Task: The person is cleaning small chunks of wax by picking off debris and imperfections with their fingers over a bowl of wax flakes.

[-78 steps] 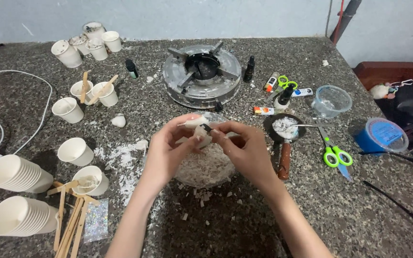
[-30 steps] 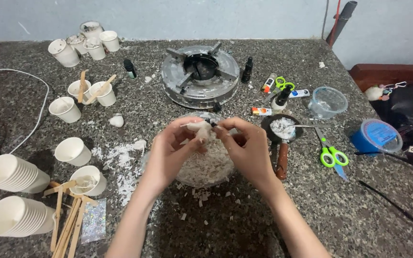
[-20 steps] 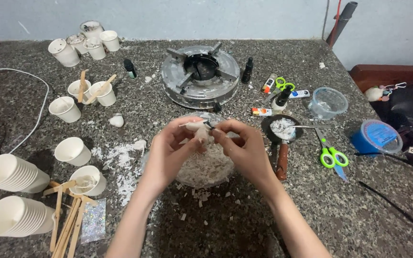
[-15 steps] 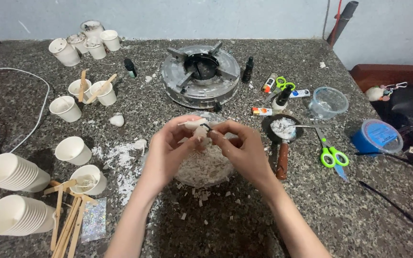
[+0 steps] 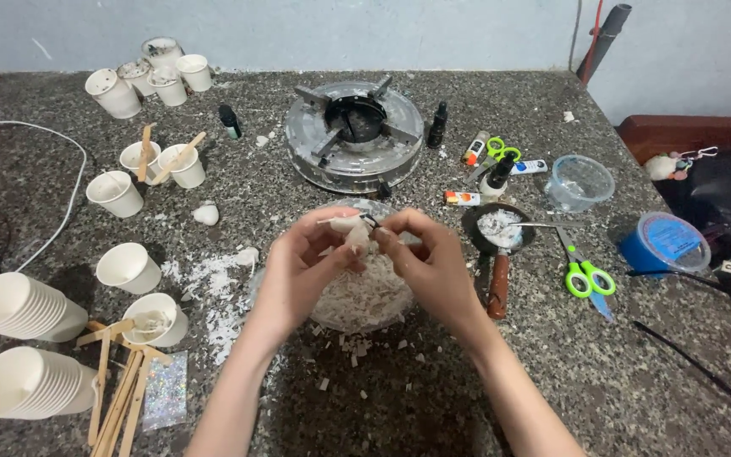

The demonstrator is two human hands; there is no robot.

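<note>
Speckled rough stone counter (image 5: 484, 389), dull metal burner (image 5: 354, 135) (matt paper cups (image 5: 10, 305) beside).

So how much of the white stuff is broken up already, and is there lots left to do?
The glass bowl is heaped with white wax flakes, so plenty looks done. The left hand and right hand pinch one white chunk above it. Another lump waits on the counter, and most paper cups look unfilled.

white wax flakes (image 5: 364, 292) under hands | grey speckled counter (image 5: 433, 389) | green scissors (image 5: 584, 275) right of hands | blue lid (image 5: 666, 243) far right
</note>
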